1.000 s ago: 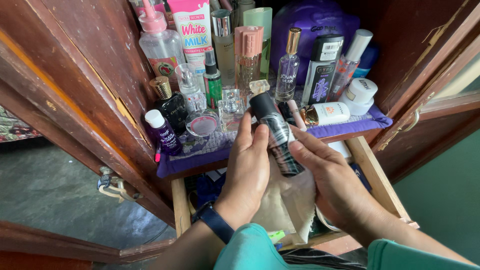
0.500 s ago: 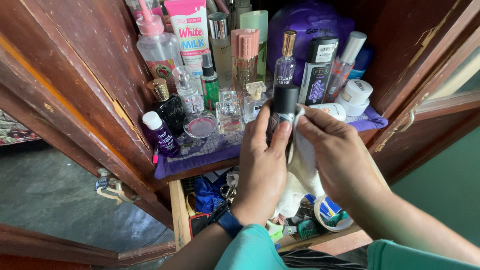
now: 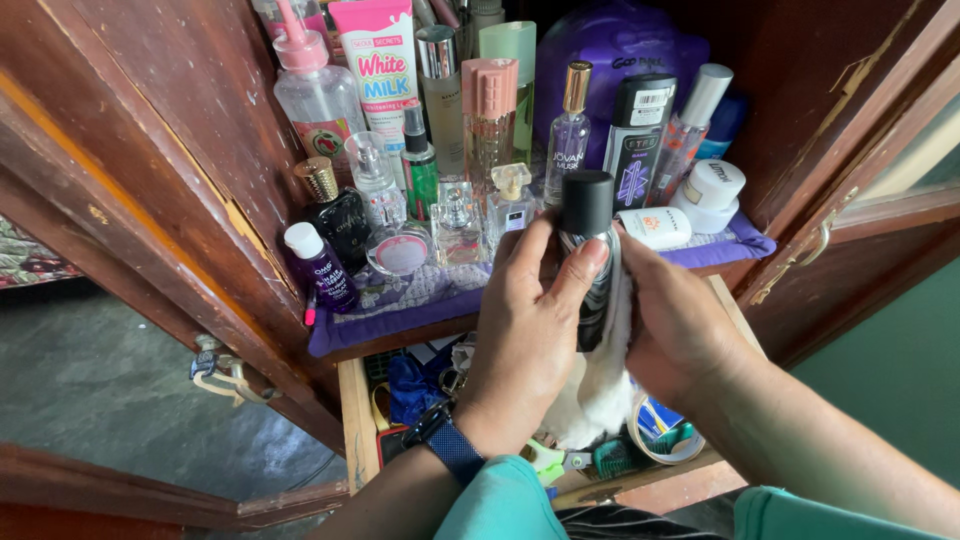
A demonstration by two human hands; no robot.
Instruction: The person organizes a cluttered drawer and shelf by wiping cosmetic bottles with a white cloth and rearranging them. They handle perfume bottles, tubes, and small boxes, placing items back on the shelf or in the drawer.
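My left hand [image 3: 525,335] grips a black spray can [image 3: 588,215] with a round black cap, holding it upright in front of the cupboard shelf. My right hand [image 3: 680,325] presses a white cloth [image 3: 605,385] against the can's right side. The cloth hangs down below both hands. A dark watch sits on my left wrist [image 3: 445,440]. Both sleeves are teal.
A wooden cupboard shelf with a purple mat [image 3: 400,320] carries several perfume bottles, a pink tube [image 3: 380,55], a clear pump bottle [image 3: 315,95] and a white jar [image 3: 712,190]. An open drawer [image 3: 360,420] below holds clutter. The left door [image 3: 150,200] stands open.
The can went from lying tilted in my hands to standing upright. My right hand with the cloth slid from the top of the can down its side.
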